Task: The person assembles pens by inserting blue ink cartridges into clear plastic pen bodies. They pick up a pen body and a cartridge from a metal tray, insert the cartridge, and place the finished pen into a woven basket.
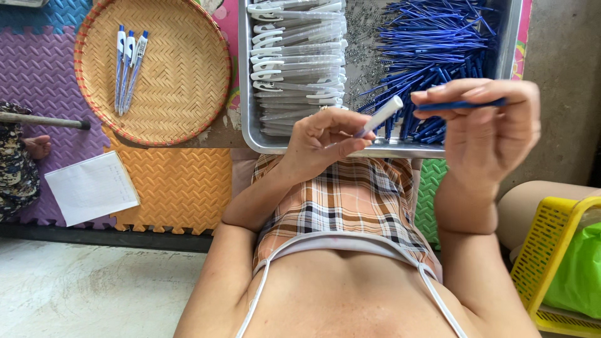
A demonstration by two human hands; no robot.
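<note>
My left hand (322,141) holds a clear pen barrel (382,115) with a white cap end, tilted up to the right. My right hand (488,125) pinches a blue refill (460,105) lying level, its tip pointing left toward the barrel's end. Both hands hover over the near rim of a metal tray (313,147). The tray holds a stack of clear pen barrels (297,56) on its left, small metal springs (363,44) in the middle and a heap of blue refills (432,44) on its right.
A round woven basket (181,75) at the left holds three assembled pens (128,66). A white paper sheet (92,186) lies on coloured foam mats. A yellow plastic crate (554,250) with a green bag stands at the right. Another person's sleeve and foot (37,147) show at the far left.
</note>
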